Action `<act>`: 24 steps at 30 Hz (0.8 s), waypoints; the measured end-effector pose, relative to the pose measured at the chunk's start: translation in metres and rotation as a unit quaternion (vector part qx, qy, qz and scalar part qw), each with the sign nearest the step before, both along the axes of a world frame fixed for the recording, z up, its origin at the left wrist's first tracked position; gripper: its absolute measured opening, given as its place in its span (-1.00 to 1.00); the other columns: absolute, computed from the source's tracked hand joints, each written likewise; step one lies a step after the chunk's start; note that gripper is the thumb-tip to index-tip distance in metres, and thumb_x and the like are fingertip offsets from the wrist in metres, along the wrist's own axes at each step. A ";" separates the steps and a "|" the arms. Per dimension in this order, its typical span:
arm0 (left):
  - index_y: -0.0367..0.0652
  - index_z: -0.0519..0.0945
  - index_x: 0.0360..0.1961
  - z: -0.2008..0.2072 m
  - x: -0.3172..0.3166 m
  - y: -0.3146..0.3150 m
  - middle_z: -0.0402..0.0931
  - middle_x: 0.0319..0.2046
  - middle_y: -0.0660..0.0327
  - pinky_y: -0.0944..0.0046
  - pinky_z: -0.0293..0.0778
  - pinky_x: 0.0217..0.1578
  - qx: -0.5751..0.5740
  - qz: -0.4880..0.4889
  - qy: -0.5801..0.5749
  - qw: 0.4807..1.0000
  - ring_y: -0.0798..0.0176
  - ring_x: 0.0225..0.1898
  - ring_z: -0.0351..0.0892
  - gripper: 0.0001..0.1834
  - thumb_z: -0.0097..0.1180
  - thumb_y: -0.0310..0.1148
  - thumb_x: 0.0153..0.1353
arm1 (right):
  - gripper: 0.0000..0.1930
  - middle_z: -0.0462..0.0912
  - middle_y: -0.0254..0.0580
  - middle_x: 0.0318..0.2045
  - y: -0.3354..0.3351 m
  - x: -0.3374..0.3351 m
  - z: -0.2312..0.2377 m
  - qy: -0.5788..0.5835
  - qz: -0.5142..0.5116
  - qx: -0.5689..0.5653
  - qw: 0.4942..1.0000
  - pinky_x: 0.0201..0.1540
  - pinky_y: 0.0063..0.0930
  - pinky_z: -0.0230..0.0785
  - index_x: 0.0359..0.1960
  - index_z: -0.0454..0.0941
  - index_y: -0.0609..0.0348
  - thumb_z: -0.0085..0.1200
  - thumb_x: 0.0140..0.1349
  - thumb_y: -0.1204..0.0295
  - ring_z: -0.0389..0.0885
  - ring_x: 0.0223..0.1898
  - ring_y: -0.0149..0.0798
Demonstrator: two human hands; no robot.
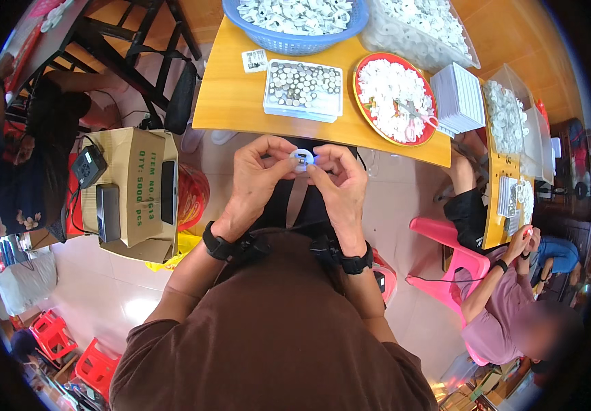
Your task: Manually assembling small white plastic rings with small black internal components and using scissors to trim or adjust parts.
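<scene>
Between both hands, just beyond the table's near edge and over my lap, is a small round white plastic piece [301,157] with a dark slot and a bluish glow. My left hand [260,172] pinches its left side with thumb and fingers. On the opposite side, the thumb and fingers of my right hand [340,179] grip the same piece. Farther off on the table, a clear plastic box [302,114] holds many silver button cells [305,82]. A red round tray [399,140] beside it carries a heap of small white parts [391,89] and scissors [415,116].
Along the yellow table's [230,96] back stand a blue basket [295,45] and a clear bin [405,48] of white parts. Stacked white trays [458,99] are at right. A cardboard box [131,192] stands left. A co-worker [494,308] sits right by a pink chair [456,257].
</scene>
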State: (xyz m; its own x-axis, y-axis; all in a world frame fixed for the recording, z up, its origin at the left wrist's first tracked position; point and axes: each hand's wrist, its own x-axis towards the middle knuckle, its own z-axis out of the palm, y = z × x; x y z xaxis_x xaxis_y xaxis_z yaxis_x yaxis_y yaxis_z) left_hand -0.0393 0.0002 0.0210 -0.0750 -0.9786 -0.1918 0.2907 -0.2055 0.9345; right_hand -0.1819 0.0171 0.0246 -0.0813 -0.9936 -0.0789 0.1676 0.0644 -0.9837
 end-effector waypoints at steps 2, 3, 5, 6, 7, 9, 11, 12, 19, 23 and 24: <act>-0.33 0.55 -0.26 0.001 -0.002 -0.001 0.54 -0.48 0.22 0.46 0.54 -0.38 0.022 -0.018 0.017 0.999 0.41 -0.43 0.57 -0.80 0.15 -0.64 0.03 | -0.84 0.52 -0.32 -0.42 0.000 -0.002 0.000 0.003 0.001 0.005 1.000 -0.36 -0.75 0.41 -0.27 0.50 0.28 0.09 0.09 0.69 0.51 -0.41 -0.55; -0.33 0.55 -0.26 0.000 -0.002 -0.001 0.54 -0.48 0.22 0.46 0.54 -0.38 0.019 -0.019 0.018 0.999 0.41 -0.43 0.57 -0.80 0.15 -0.64 0.03 | -0.85 0.55 -0.32 -0.43 0.000 -0.003 -0.001 0.009 0.002 0.010 1.000 -0.36 -0.74 0.41 -0.26 0.50 0.29 0.06 0.11 0.68 0.52 -0.43 -0.56; -0.29 0.54 -0.19 -0.002 0.001 0.001 0.54 -0.37 0.18 0.41 0.56 -0.33 0.013 -0.062 -0.013 0.998 0.34 -0.35 0.59 -0.79 0.12 -0.55 0.11 | -0.86 0.55 -0.34 -0.45 0.000 -0.004 -0.001 0.008 0.007 0.014 1.000 -0.37 -0.74 0.40 -0.27 0.50 0.28 0.06 0.12 0.68 0.52 -0.44 -0.57; -0.29 0.54 -0.19 -0.002 0.002 -0.001 0.54 -0.37 0.18 0.41 0.56 -0.33 0.007 -0.063 -0.010 0.998 0.34 -0.35 0.59 -0.79 0.12 -0.55 0.11 | -0.86 0.56 -0.36 -0.47 -0.002 -0.006 0.000 0.005 0.014 0.022 1.000 -0.38 -0.73 0.40 -0.27 0.50 0.28 0.06 0.13 0.67 0.51 -0.45 -0.57; -0.28 0.53 -0.16 -0.001 0.004 -0.002 0.54 -0.33 0.18 0.41 0.56 -0.31 0.036 -0.083 0.029 0.996 0.33 -0.32 0.59 -0.79 0.10 -0.50 0.15 | -0.87 0.56 -0.39 -0.48 -0.002 -0.009 0.001 -0.001 0.021 0.029 0.999 -0.38 -0.74 0.38 -0.27 0.51 0.27 0.05 0.13 0.67 0.51 -0.45 -0.58; -0.27 0.49 -0.09 0.004 0.007 -0.004 0.53 -0.25 0.16 0.40 0.55 -0.25 0.085 -0.132 0.069 0.985 0.32 -0.23 0.58 -0.73 0.02 -0.35 0.25 | -0.87 0.55 -0.39 -0.49 -0.004 -0.016 0.003 -0.010 0.033 0.040 0.999 -0.42 -0.75 0.35 -0.29 0.51 0.26 0.06 0.12 0.66 0.49 -0.46 -0.60; -0.28 0.48 -0.08 0.000 0.011 -0.006 0.53 -0.25 0.16 0.38 0.55 -0.23 0.113 -0.156 0.111 0.975 0.31 -0.22 0.57 -0.72 0.02 -0.35 0.25 | -0.89 0.55 -0.39 -0.47 -0.008 -0.023 0.004 0.004 0.119 0.035 0.992 -0.50 -0.77 0.26 -0.32 0.53 0.23 0.09 0.10 0.64 0.45 -0.49 -0.63; -0.28 0.47 -0.06 -0.002 0.014 -0.006 0.53 -0.24 0.16 0.37 0.55 -0.21 0.145 -0.174 0.148 0.963 0.31 -0.22 0.57 -0.71 0.01 -0.35 0.26 | -0.91 0.52 -0.41 -0.48 -0.009 -0.023 0.009 0.002 0.131 0.052 0.990 -0.51 -0.77 0.25 -0.34 0.53 0.24 0.09 0.10 0.63 0.45 -0.49 -0.63; -0.32 0.47 -0.04 -0.017 0.019 -0.015 0.53 -0.18 0.09 0.37 0.54 -0.15 0.183 -0.248 0.148 0.940 0.30 -0.19 0.58 -0.67 0.08 -0.39 0.20 | -0.92 0.46 -0.34 -0.53 -0.017 -0.027 0.012 0.168 0.162 -0.010 0.972 -0.53 -0.66 0.24 -0.39 0.53 0.26 0.11 0.05 0.63 0.44 -0.52 -0.54; -0.32 0.49 -0.06 -0.015 0.015 -0.020 0.55 -0.20 0.07 0.36 0.57 -0.20 0.197 -0.262 0.151 0.932 0.27 -0.24 0.60 -0.69 0.08 -0.40 0.20 | -0.91 0.45 -0.30 -0.54 -0.020 -0.033 0.012 0.170 0.160 -0.032 0.972 -0.52 -0.61 0.25 -0.38 0.54 0.26 0.11 0.05 0.62 0.45 -0.55 -0.48; -0.32 0.49 -0.06 -0.016 0.014 -0.021 0.55 -0.20 0.07 0.36 0.57 -0.20 0.198 -0.262 0.151 0.933 0.27 -0.24 0.60 -0.69 0.08 -0.40 0.20 | -0.91 0.46 -0.29 -0.54 -0.022 -0.036 0.014 0.173 0.158 -0.037 0.971 -0.52 -0.60 0.26 -0.38 0.55 0.25 0.11 0.05 0.62 0.45 -0.55 -0.46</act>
State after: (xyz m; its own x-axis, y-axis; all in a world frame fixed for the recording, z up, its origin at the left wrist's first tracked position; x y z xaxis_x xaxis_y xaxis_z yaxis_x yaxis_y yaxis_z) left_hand -0.0248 -0.0204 0.0054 -0.6318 -0.6499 -0.4225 0.2914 -0.7042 0.6475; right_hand -0.2176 -0.0051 0.0382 0.2200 -0.9751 -0.0293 -0.1903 -0.0135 -0.9816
